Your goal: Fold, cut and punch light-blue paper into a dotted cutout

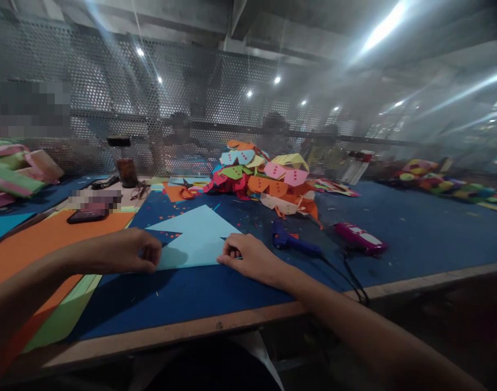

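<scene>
Bare forearms [354, 317] lead to left hand [130, 252] and right hand [254, 259], fingers curled at light-blue paper [199, 236]; whether clamped cannot be told.

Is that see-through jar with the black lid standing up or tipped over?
Standing up: the see-through jar has its black lid on top and dark brown contents at the bottom.

the left forearm [40, 285], bare, reaches in from the lower left edge to the left hand [139, 253], knuckles up, its fingers bent toward the thumb; the right forearm [366, 328], also bare, slants up from the lower right to the right hand [250, 258], its fingers curled inward, the two hands facing each other, apart
</scene>
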A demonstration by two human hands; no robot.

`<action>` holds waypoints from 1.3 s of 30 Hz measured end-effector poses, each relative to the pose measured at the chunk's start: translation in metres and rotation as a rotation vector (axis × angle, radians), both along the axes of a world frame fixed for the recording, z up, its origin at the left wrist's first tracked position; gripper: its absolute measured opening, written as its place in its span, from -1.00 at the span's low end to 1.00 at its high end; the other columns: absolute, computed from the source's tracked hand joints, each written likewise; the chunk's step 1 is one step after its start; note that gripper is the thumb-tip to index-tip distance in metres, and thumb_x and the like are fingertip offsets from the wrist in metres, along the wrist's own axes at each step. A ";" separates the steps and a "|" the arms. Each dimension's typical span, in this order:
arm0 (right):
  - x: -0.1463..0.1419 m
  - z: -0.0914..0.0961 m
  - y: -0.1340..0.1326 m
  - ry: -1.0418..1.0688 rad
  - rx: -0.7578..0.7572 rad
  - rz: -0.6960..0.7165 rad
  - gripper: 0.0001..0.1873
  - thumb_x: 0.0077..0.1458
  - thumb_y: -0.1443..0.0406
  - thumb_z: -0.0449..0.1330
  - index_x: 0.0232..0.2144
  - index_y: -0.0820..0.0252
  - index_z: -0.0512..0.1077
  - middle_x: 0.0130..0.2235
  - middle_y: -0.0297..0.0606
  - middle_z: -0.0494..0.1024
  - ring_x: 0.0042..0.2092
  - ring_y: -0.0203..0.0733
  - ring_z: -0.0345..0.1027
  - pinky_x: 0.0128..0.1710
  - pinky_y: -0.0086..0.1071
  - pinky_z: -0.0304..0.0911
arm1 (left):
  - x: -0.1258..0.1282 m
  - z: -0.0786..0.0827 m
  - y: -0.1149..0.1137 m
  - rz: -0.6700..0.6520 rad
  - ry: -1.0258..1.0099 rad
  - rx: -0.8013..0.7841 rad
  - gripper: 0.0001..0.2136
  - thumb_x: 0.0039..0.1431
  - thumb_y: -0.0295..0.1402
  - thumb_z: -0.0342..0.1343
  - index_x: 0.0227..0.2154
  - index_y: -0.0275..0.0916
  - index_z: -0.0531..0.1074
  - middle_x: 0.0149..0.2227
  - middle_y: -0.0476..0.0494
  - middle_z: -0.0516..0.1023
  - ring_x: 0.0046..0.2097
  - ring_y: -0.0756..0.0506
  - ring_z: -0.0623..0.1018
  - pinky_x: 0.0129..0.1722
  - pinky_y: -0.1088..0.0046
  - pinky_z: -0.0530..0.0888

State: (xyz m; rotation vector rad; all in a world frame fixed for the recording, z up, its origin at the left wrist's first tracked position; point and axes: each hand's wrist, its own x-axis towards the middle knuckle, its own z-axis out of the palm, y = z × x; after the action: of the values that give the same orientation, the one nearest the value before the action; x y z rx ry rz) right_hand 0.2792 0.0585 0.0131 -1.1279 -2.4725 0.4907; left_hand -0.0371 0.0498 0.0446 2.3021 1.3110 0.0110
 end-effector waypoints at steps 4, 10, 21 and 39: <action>0.000 0.001 -0.001 0.001 -0.001 0.001 -0.83 0.17 0.27 0.33 -0.40 0.22 0.46 -0.38 -0.39 0.49 -0.33 -0.30 0.33 -0.21 -0.37 0.07 | 0.018 -0.009 -0.003 -0.037 -0.118 0.070 -0.86 0.14 -0.27 0.18 -0.30 -0.16 0.58 -0.29 -0.07 0.61 -0.24 -0.12 0.55 -0.24 0.42 0.41; 0.001 0.000 0.000 -0.005 -0.002 0.010 -0.82 0.18 0.24 0.31 -0.40 0.21 0.45 -0.37 -0.37 0.50 -0.31 -0.29 0.34 -0.21 -0.37 0.08 | 0.053 -0.031 -0.014 0.037 -0.307 0.233 -0.80 0.24 -0.22 0.09 -0.38 -0.19 0.52 -0.34 -0.07 0.57 -0.27 -0.11 0.53 -0.24 0.38 0.40; 0.001 0.000 0.000 0.005 -0.001 0.017 -0.82 0.19 0.25 0.30 -0.40 0.22 0.45 -0.38 -0.37 0.50 -0.33 -0.30 0.33 -0.24 -0.39 0.09 | 0.059 -0.038 -0.013 0.137 -0.289 0.234 -0.79 0.18 -0.17 0.11 -0.39 -0.19 0.49 -0.40 -0.06 0.57 -0.32 -0.13 0.52 -0.31 0.36 0.39; 0.000 0.001 -0.002 -0.038 -0.007 -0.014 -0.80 0.20 0.22 0.28 -0.40 0.21 0.43 -0.34 -0.35 0.52 -0.28 -0.27 0.34 -0.19 -0.35 0.06 | 0.058 -0.044 -0.016 -0.095 -0.384 0.351 -0.75 0.33 -0.35 -0.04 -0.19 -0.11 0.57 -0.25 -0.09 0.53 -0.23 -0.09 0.50 -0.22 0.41 0.42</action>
State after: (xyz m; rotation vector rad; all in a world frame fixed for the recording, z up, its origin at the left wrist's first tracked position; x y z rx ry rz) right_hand 0.2793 0.0564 0.0140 -1.1668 -2.4951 0.4779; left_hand 0.0213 0.0338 0.0006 2.4790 1.0645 0.6654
